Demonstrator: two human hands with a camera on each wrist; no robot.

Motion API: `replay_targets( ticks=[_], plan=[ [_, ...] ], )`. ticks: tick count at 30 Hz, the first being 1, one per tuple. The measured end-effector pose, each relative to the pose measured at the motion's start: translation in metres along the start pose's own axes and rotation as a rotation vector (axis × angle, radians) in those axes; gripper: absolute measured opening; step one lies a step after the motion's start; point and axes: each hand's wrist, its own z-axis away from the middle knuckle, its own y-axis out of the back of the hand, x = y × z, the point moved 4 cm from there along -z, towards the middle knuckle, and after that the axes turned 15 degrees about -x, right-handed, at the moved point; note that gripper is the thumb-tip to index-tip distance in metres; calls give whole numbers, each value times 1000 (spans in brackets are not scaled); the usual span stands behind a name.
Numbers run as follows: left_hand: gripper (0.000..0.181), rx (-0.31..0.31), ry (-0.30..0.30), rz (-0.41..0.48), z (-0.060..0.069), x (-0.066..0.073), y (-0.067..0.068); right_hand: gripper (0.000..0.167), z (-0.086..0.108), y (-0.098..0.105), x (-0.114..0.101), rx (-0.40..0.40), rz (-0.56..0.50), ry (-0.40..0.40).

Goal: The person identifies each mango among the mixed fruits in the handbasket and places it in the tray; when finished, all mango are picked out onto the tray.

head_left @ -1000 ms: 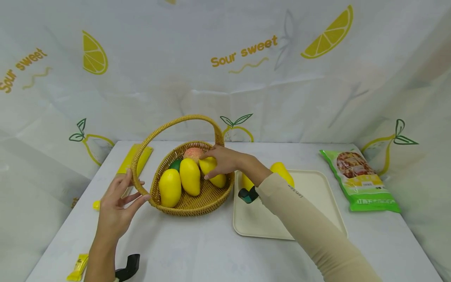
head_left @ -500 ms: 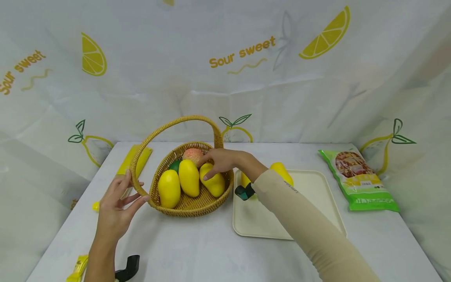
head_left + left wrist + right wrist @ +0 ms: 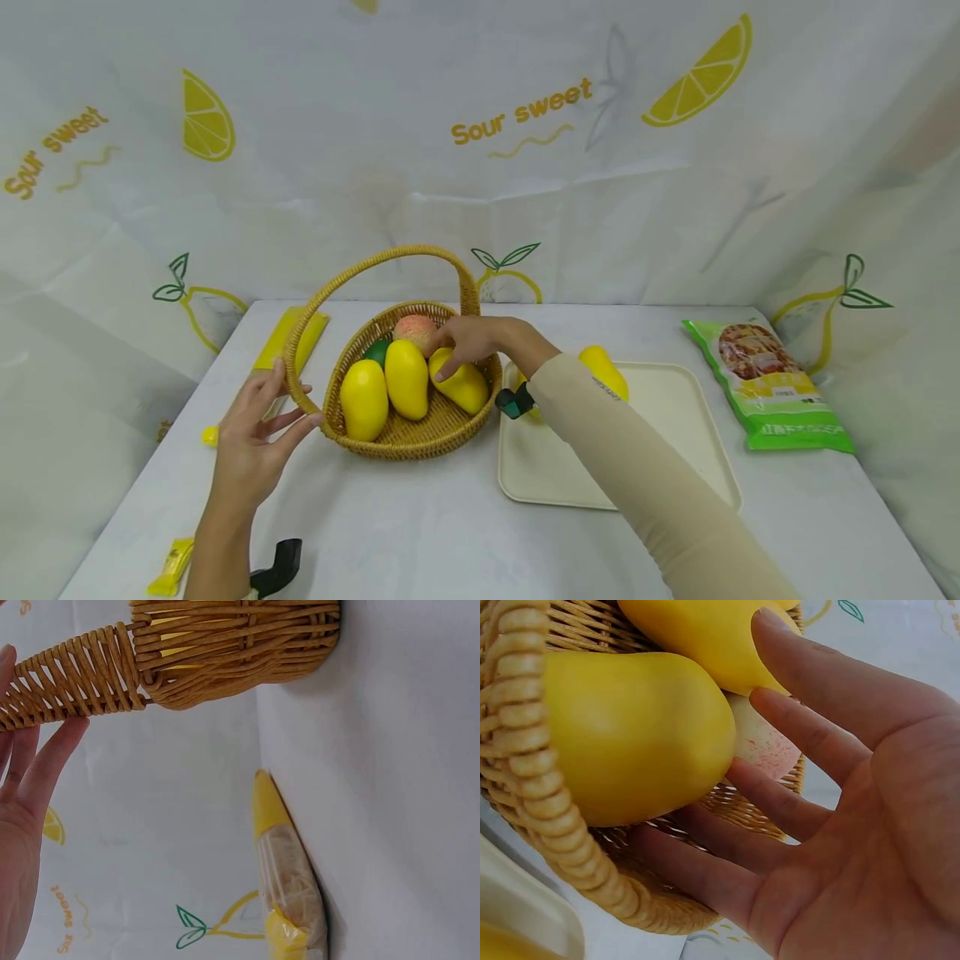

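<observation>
A wicker basket [image 3: 412, 451] with a tall arched handle stands on the table. Inside lie three yellow mangoes, a pink-orange peach [image 3: 414, 329] and a green fruit [image 3: 377, 352] partly hidden behind them. My left hand [image 3: 251, 437] holds the lower left end of the handle [image 3: 67, 679] between thumb and fingers. Over the basket's right side, my right hand [image 3: 474, 337] reaches in with spread fingers. In the right wrist view those fingers lie along the underside and tip of the rightmost mango [image 3: 641, 735], not curled round it. The middle mango [image 3: 407, 379] leans beside it.
A cream tray [image 3: 667, 433] to the right carries more yellow fruit [image 3: 604, 372], partly behind my right forearm. Farther right lies a green-and-yellow food bag [image 3: 772, 383]. At left are a yellow packet [image 3: 307, 333], a small yellow wrapper [image 3: 172, 567] and a small yellow object [image 3: 210, 436].
The rightmost mango has come out of my right hand's grasp and settled lower, tilting in the basket. My right fingers have loosened around it. The left hand stays at the handle.
</observation>
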Motion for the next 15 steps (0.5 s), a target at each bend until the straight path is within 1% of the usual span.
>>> replay_targets(
  ticks=[6, 8, 13, 15],
  plan=[
    [93, 5, 17, -8, -2, 0, -2, 53, -3, 3, 2, -36, -32, -39],
    [94, 1, 35, -12, -2, 0, -1, 53, -6, 3, 3, -42, -32, -50],
    [94, -3, 36, -9, -1, 1, 0, 53, -10, 1, 4, -38, -24, -66],
    [92, 2, 16, -8, -1, 1, 0, 53, -11, 0, 4, -33, -31, -67]
  ],
)
